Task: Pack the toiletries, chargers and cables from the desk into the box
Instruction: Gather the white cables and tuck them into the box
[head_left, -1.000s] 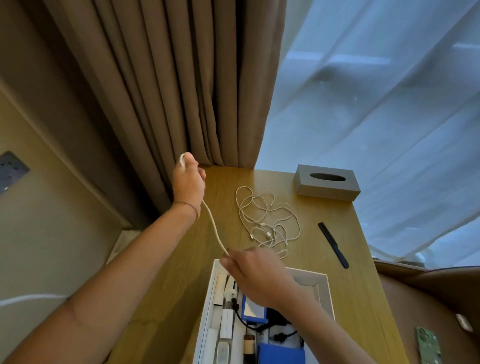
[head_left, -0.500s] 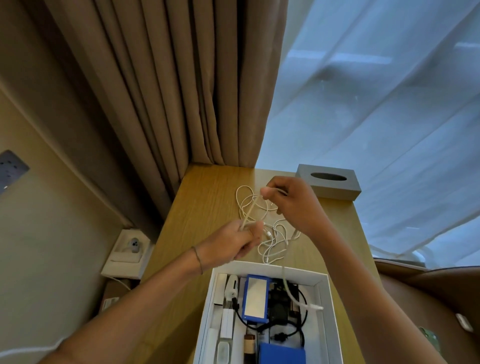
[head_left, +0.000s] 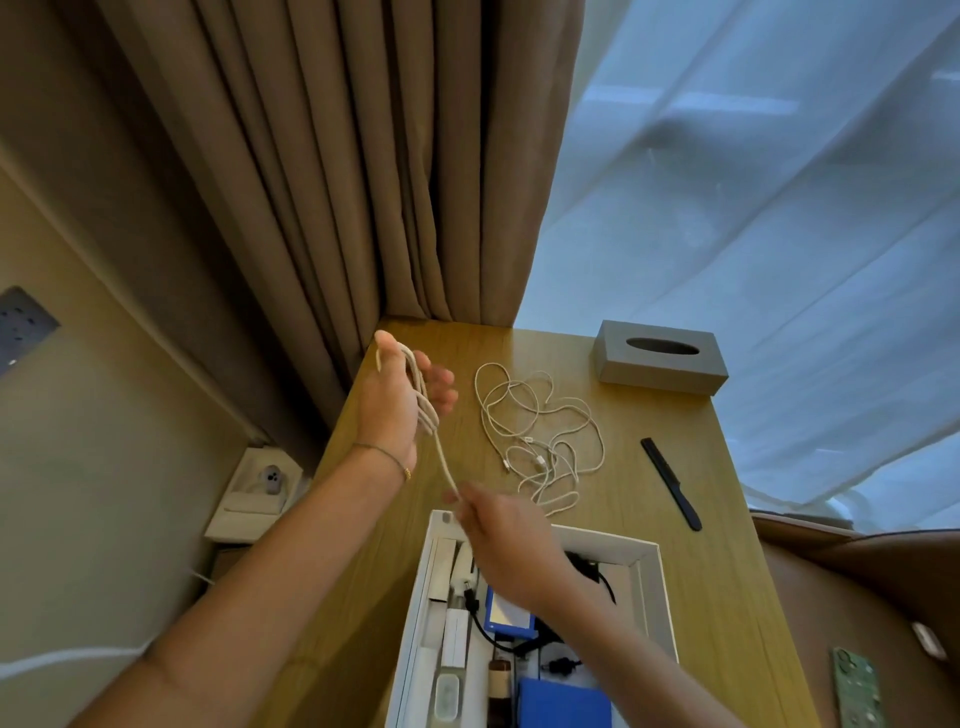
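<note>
A white cable (head_left: 427, 410) is looped several times round my raised left hand (head_left: 397, 400), from thumb down past the palm. My left fingers are spread and fairly straight. The cable's free end runs down to my right hand (head_left: 506, 540), which pinches it just above the far-left corner of the white box (head_left: 647, 553). The box holds blue packs, white items and black leads. A second tangle of white cables (head_left: 540, 436) lies loose on the wooden desk (head_left: 675, 571) beyond the box. A black comb (head_left: 670, 483) lies to the right.
A grey tissue box (head_left: 660, 358) stands at the desk's far right corner. Brown curtains (head_left: 337, 156) and a sheer white curtain (head_left: 753, 208) hang behind. A wall socket plate (head_left: 260, 488) sits low to the left. A green phone (head_left: 857, 691) lies on the brown seat at the right.
My left hand rose and moved left with more cable loops round it. My right hand came back from the far tangle to the box's near corner, drawing the cable taut.
</note>
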